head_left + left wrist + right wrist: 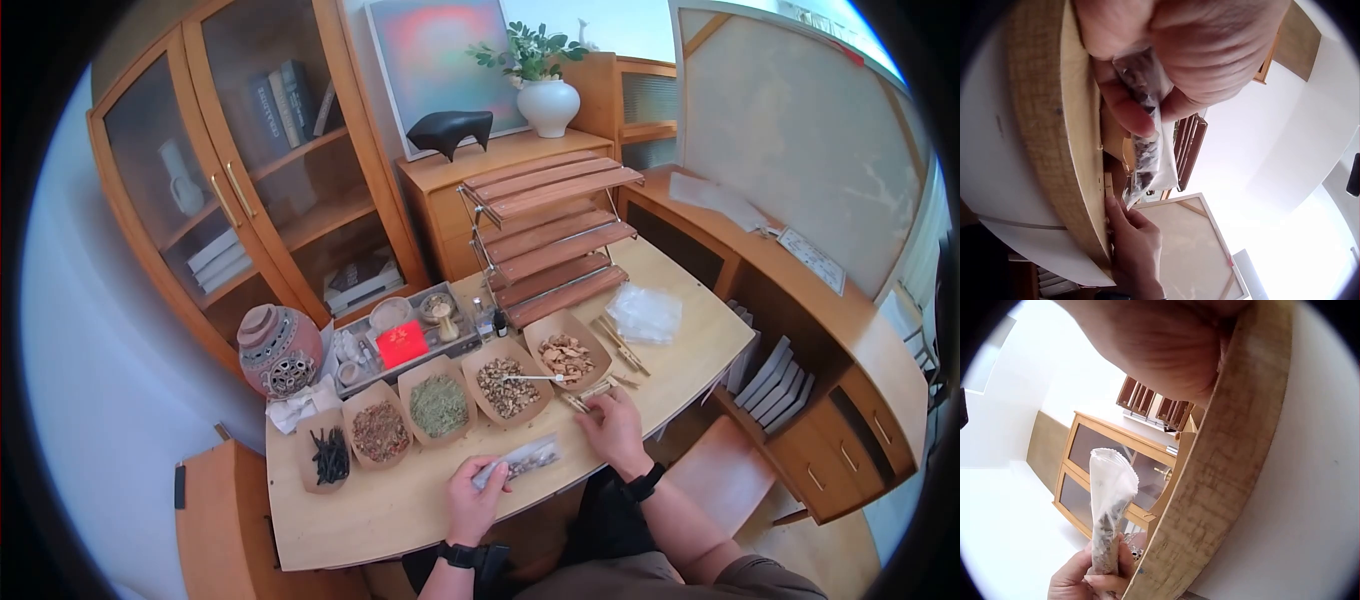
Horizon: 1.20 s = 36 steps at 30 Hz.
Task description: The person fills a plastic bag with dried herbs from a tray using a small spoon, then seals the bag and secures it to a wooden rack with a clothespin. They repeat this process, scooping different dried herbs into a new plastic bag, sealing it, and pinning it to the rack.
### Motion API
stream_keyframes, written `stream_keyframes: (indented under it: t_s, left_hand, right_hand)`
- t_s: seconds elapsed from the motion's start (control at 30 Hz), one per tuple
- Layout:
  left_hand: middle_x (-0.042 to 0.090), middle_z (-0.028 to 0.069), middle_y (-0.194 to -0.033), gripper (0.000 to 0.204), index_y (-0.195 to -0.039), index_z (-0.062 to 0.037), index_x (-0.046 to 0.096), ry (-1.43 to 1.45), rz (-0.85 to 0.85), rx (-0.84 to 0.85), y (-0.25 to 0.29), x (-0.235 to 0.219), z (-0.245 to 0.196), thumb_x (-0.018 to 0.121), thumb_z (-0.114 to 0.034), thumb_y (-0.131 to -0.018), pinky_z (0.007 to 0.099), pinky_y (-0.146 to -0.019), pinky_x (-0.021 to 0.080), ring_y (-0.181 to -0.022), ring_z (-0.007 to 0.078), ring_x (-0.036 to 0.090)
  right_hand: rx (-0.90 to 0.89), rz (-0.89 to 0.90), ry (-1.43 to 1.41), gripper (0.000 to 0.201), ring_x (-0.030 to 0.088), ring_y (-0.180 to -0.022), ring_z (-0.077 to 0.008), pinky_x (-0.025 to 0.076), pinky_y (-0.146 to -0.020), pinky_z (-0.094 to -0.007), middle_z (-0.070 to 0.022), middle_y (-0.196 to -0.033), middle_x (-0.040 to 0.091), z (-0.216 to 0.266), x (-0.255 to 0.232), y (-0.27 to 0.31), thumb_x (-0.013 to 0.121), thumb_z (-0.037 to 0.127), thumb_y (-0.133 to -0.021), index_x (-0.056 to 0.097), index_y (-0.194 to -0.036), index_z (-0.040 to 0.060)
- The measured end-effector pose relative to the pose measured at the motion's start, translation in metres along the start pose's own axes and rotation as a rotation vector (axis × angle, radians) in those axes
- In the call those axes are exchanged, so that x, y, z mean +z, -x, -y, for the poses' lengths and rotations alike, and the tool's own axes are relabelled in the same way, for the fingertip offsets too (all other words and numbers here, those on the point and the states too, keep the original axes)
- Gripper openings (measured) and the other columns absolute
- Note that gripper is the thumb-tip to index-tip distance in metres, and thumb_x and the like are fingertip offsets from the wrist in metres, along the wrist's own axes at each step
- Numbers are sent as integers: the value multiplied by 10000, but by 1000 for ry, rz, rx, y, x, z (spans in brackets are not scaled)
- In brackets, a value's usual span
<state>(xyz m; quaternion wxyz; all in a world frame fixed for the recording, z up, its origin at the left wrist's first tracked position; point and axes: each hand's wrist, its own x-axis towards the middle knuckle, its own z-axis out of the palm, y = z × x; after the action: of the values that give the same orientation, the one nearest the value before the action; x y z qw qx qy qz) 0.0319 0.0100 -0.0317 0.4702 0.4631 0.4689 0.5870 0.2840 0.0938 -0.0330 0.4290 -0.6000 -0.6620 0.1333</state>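
Note:
My left hand (472,500) pinches a clear plastic bag (528,458) partly filled with dried brown and dark bits, held low over the table's front edge. In the right wrist view the bag (1110,500) points upward, its crimped end free of the fingers. My right hand (612,432) is at the front of the table, fingertips bent down at some short bamboo pieces (574,402); I cannot tell whether it grips one. Just behind it are the paper trays of brown chips (510,388) and of pale slices (566,357). A white spoon (535,377) lies across the chips.
More paper trays hold green herb (438,406), brown flakes (380,432) and black strips (330,456). Behind them are a grey tray (460,348) with a red packet (402,344), small bottles (484,320) and a wooden rack (550,235). Plastic bags (645,314) lie right.

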Motion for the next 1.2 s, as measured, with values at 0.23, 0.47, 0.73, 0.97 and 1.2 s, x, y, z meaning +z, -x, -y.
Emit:
stream_keyframes:
  t_s: [0.23, 0.47, 0.73, 0.97, 1.2]
  left_hand:
    - [728, 40, -899, 128, -1086, 23, 699, -62, 15, 30, -1, 2, -1, 733, -84, -1024, 242, -684, 556, -742, 86, 685]
    - [746, 37, -916, 148, -1103, 23, 723, -66, 42, 1, 0, 5, 1, 741, -98, -1020, 240, -683, 557, -749, 74, 695]
    - [753, 23, -888, 158, -1099, 18, 737, -111, 56, 18, 0, 5, 3, 750, -117, -1018, 239, -669, 564, -741, 66, 701]
    - [764, 28, -925, 134, -1107, 15, 740, -184, 60, 24, 1, 5, -1, 751, -76, -1008, 241, -703, 575, -779, 69, 706]
    - [786, 46, -926, 140, -1096, 5, 770, -194, 62, 87, 1, 5, -3, 760, -86, -990, 264, -706, 586, -766, 92, 721]
  right_hand:
    - [0, -29, -264, 159, 698, -751, -180, 569, -693, -299, -97, -861, 707, -11, -3, 9, 822, 39, -882, 760, -1024, 8]
    - [180, 138, -763, 223, 658, -796, -89, 532, -708, -265, -26, -884, 704, 9, -17, 16, 828, 17, -892, 784, -1110, 29]
    - [-273, 364, -489, 194, 683, -812, -210, 556, -720, -324, -104, -968, 708, 81, -32, 7, 840, 39, -868, 769, -1046, 5]
    - [-478, 352, -218, 177, 714, -874, -336, 582, -764, -411, -136, -922, 721, 101, -42, -2, 829, 82, -831, 759, -977, 10]
    - [-569, 385, -132, 104, 695, -835, -339, 564, -721, -435, -117, -840, 681, 106, -43, -7, 804, 86, -790, 767, -871, 31]
